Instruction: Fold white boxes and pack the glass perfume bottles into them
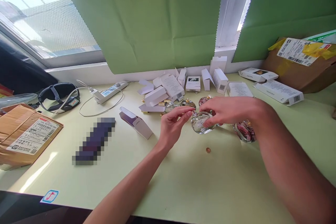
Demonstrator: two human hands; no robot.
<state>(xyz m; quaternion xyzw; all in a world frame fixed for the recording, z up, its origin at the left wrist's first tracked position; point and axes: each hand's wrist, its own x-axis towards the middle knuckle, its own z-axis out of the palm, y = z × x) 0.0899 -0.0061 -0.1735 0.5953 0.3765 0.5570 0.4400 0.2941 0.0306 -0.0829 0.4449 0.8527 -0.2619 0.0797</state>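
Note:
A clear round glass perfume bottle (pixel 201 127) is held just over the table, tilted a little. My right hand (pixel 227 110) grips its body from the right, fingers pressed on the glass. The thumb and forefinger of my left hand (pixel 172 123) pinch at the bottle's neck; whether a small part is between them is hidden. A small copper-coloured round cap (pixel 208 150) lies on the table in front. Behind my hands are more bottles: one with dark contents (pixel 188 103) and a clear one (pixel 170 106). A pink-red bottle (pixel 244 132) sits by my right wrist.
Several small white cartons (pixel 172 86) lie along the wall, and an open one (pixel 136 123) is nearer left. A blurred-out dark object (pixel 95 141), a power strip (pixel 109 92) and a headset (pixel 59 97) are left. Cardboard boxes (pixel 18 119) flank the table.

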